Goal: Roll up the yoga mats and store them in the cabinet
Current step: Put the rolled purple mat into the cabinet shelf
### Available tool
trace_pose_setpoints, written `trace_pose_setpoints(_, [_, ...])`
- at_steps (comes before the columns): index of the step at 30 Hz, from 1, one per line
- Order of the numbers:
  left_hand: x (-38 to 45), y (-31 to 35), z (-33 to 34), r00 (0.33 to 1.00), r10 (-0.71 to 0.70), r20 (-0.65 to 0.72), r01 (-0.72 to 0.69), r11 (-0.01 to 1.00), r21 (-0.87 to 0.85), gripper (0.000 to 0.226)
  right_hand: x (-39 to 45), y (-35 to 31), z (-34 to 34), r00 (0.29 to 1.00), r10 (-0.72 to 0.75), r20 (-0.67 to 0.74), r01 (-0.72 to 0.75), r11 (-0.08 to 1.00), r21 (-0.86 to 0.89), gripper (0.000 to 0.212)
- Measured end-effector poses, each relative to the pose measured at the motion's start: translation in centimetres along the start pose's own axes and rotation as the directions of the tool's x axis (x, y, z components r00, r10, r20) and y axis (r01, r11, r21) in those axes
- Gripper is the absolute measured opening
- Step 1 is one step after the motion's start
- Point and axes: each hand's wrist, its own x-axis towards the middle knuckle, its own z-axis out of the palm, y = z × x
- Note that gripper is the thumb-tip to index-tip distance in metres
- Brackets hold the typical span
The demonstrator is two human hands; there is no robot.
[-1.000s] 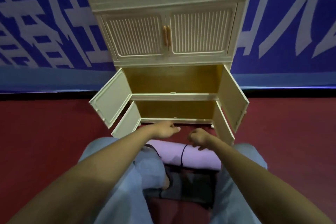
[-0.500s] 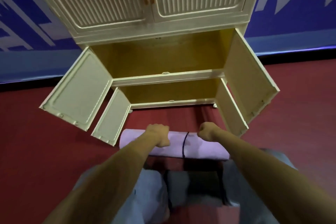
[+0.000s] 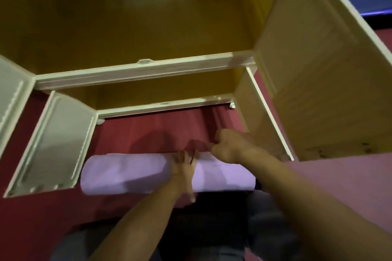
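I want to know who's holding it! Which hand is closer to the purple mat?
Left. The left hand lies right on the mat, near its middle. The right hand is curled at the mat's far edge, barely off it.

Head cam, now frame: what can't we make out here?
- Strap on the mat: hidden by the left hand lying over it; tied or loose, unclear.
- Right hand: curled at the mat's far edge; what it pinches, if anything, is blurred.
- Cabinet above the open compartments: cut off by the top edge.
- Left upper door: cut off by the left edge.
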Motion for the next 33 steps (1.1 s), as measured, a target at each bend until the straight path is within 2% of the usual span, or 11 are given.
trace_pose_setpoints(2, [1.1, 0.5, 0.2, 1.0, -0.006, -0.027, 0.008, 0.995, 0.096, 0.158, -0.1, 0.6, -0.4, 1.0, -0.001, -0.019, 0.0, 1.0, -0.01, 0.041])
trace_pose_setpoints(4, [1.7, -0.7, -0.6, 0.996, 0.049, -0.072, -0.039, 0.991, 0.129, 0.149, -0.1, 1.0, -0.7, 1.0, -0.003, -0.028, 0.003, 1.0, -0.021, 0.038])
trace_pose_setpoints(6, [1.1, -2.5, -2.2, 0.992, 0.07, -0.106, -0.061, 0.994, 0.087, 0.141, -0.4, 0.7, -1.1, 0.998, -0.026, -0.061, 0.025, 1.0, -0.011, 0.033])
trace_pose_setpoints(9, [-0.7, -4.8, -4.9, 0.971, -0.003, -0.238, 0.002, 1.0, -0.002, 0.122, -0.9, -0.6, -2.2, 0.977, -0.096, -0.191, 0.109, 0.992, 0.059, 0.033])
trace_pose_setpoints(11, [-2.4, -6.3, -6.4, 0.942, -0.065, -0.331, 0.021, 0.991, -0.135, 0.125, -1.6, -2.1, -2.8, 0.95, -0.144, -0.276, 0.172, 0.982, 0.08, 0.034])
trace_pose_setpoints(14, [-5.4, -7.9, -9.1, 0.9, -0.198, -0.389, 0.09, 0.956, -0.279, 0.137, -3.8, -5.0, -3.7, 0.883, -0.2, -0.425, 0.285, 0.947, 0.147, 0.024])
trace_pose_setpoints(17, [-9.1, -7.7, -12.5, 0.847, -0.329, -0.418, 0.166, 0.91, -0.38, 0.131, -6.8, -7.4, -4.3, 0.763, -0.207, -0.612, 0.455, 0.844, 0.283, 0.012])
trace_pose_setpoints(19, [-11.2, -7.1, -14.8, 0.825, -0.397, -0.403, 0.217, 0.88, -0.422, 0.124, -8.4, -8.2, -3.9, 0.711, -0.203, -0.673, 0.522, 0.793, 0.313, 0.012])
trace_pose_setpoints(22, [-13.8, -6.9, -18.1, 0.778, -0.456, -0.433, 0.282, 0.868, -0.408, 0.118, -10.0, -8.4, -2.5, 0.697, -0.26, -0.668, 0.555, 0.785, 0.274, 0.016])
trace_pose_setpoints(27, [-15.9, -7.1, -23.9, 0.721, -0.481, -0.499, 0.357, 0.875, -0.329, 0.121, -10.3, -7.4, -1.3, 0.705, -0.337, -0.624, 0.549, 0.817, 0.179, 0.01])
trace_pose_setpoints(33, [-16.1, -6.1, -32.0, 0.73, -0.534, -0.427, 0.447, 0.845, -0.292, 0.129, -10.0, -7.5, -2.2, 0.727, -0.34, -0.597, 0.536, 0.824, 0.184, 0.008])
